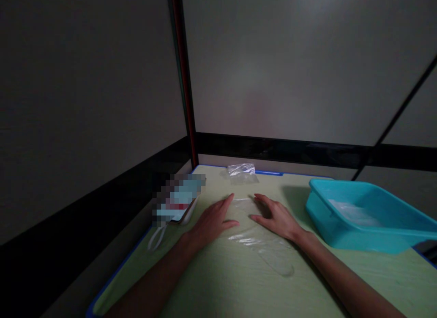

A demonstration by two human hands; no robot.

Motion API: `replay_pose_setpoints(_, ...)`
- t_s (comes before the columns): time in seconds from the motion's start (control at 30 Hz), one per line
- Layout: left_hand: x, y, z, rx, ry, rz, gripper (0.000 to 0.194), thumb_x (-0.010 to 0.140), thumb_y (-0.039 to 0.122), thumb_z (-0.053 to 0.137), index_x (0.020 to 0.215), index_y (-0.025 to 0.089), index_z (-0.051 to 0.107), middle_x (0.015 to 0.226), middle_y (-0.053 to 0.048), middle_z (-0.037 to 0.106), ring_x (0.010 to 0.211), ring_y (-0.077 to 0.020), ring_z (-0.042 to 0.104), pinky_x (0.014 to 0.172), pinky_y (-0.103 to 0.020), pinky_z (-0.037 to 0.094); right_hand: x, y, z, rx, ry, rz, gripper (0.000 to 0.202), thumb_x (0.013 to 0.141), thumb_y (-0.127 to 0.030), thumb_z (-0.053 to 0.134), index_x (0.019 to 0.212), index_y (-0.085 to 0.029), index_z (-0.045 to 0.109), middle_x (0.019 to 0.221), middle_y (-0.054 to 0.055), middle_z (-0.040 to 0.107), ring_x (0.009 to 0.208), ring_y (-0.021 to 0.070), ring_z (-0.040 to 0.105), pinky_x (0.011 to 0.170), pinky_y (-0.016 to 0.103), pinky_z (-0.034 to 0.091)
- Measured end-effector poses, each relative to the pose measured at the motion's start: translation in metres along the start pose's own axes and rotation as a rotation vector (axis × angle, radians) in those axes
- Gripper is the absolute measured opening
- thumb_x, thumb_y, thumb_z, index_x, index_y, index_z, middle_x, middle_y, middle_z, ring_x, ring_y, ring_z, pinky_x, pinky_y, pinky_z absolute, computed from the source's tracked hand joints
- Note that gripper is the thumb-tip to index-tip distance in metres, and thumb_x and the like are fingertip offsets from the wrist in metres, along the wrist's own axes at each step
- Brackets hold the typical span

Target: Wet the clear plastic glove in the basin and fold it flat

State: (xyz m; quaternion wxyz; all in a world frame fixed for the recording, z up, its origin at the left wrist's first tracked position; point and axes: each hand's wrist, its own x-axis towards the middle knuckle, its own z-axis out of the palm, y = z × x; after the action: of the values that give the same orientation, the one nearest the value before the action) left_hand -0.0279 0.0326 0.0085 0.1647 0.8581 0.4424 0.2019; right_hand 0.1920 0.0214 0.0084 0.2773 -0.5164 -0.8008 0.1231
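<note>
A thin piece of clear plastic film [246, 239] lies flat and wrinkled on the pale green table [211, 286]. Toward me it ends in a rounded, finger-like outline; whether it is a bag or a glove I cannot tell. My left hand [213, 220] is at the film's left side, thumb and fingers apart. On the right side, my right hand [278, 217] is spread the same way, its thumb pointing inward. Both hands are low over the film, seemingly touching its edges, and neither grips anything.
A turquoise plastic basin [368, 238] stands on the right, with clear plastic film [355, 212] inside. Farther back lies a folded clear packet [241, 169] near a blue strip [269, 173]. At left, a blurred-out flat object with a white strap [157, 238] rests near the wall.
</note>
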Motion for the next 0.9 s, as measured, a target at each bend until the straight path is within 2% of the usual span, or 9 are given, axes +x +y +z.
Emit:
replay_pose_setpoints(0.13,0.000,-0.003,0.002,-0.011,-0.010,-0.008,0.076,0.067,0.036,0.059,0.129,0.017,0.020,0.130,-0.011,0.033,0.119,-0.0212,0.030,0.096,-0.032,0.026,-0.001,0.003,0.002,-0.047,-0.040,-0.007,0.065,0.068,-0.046,0.053,0.123,-0.018,0.035,0.117,0.009,0.048,0.104,0.0245,0.046,0.085,0.037,0.037)
replay_pose_setpoints(0.37,0.000,-0.002,-0.001,0.026,0.011,0.013,0.082,0.062,0.038,0.063,0.128,0.016,0.022,0.130,-0.010,0.034,0.117,-0.0221,0.033,0.096,-0.032,0.027,-0.001,0.006,0.000,-0.047,-0.036,-0.065,0.067,0.067,-0.045,0.055,0.124,-0.016,0.034,0.121,0.010,0.044,0.109,0.0238,0.041,0.092,0.039,0.030)
replay_pose_setpoints(0.53,0.000,0.004,-0.002,-0.003,0.101,0.054,0.068,0.065,0.038,0.060,0.124,0.019,0.031,0.125,-0.007,0.040,0.112,-0.0214,0.039,0.094,-0.032,0.030,-0.002,-0.014,-0.021,0.054,-0.001,-0.148,0.050,0.074,-0.038,0.051,0.118,-0.017,0.039,0.119,0.008,0.046,0.109,0.0213,0.041,0.091,0.036,0.032)
replay_pose_setpoints(0.6,0.001,0.006,0.000,-0.039,0.153,0.066,0.056,0.070,0.034,0.055,0.121,0.020,0.036,0.121,-0.006,0.045,0.110,-0.0202,0.041,0.093,-0.031,0.031,-0.009,-0.024,-0.030,0.112,-0.045,-0.185,0.037,0.076,-0.034,0.049,0.110,-0.019,0.046,0.111,0.006,0.052,0.102,0.0199,0.046,0.088,0.034,0.035)
replay_pose_setpoints(0.73,0.003,0.008,0.002,-0.125,0.219,0.077,0.041,0.071,0.020,0.051,0.112,0.018,0.044,0.107,-0.006,0.054,0.096,-0.0173,0.050,0.087,-0.030,0.037,-0.031,-0.033,-0.035,0.213,-0.285,-0.212,0.013,0.075,-0.027,0.051,0.083,-0.018,0.056,0.084,0.003,0.059,0.076,0.0150,0.054,0.069,0.027,0.043)
replay_pose_setpoints(0.83,0.005,0.011,0.000,-0.219,0.209,0.034,0.031,0.068,0.015,0.050,0.100,0.017,0.053,0.085,-0.002,0.060,0.075,-0.0137,0.055,0.074,-0.026,0.043,-0.044,-0.028,-0.030,0.305,-0.367,-0.114,0.011,0.076,-0.025,0.050,0.072,-0.017,0.056,0.067,-0.001,0.055,0.058,0.0107,0.050,0.052,0.021,0.040)
replay_pose_setpoints(0.9,0.008,0.014,0.000,-0.376,0.170,-0.012,0.024,0.069,0.016,0.049,0.092,0.015,0.055,0.073,-0.001,0.059,0.064,-0.0117,0.054,0.063,-0.024,0.044,-0.048,-0.026,-0.027,0.383,-0.378,-0.057,0.012,0.076,-0.024,0.050,0.070,-0.016,0.056,0.062,-0.001,0.053,0.055,0.0098,0.047,0.048,0.020,0.038)
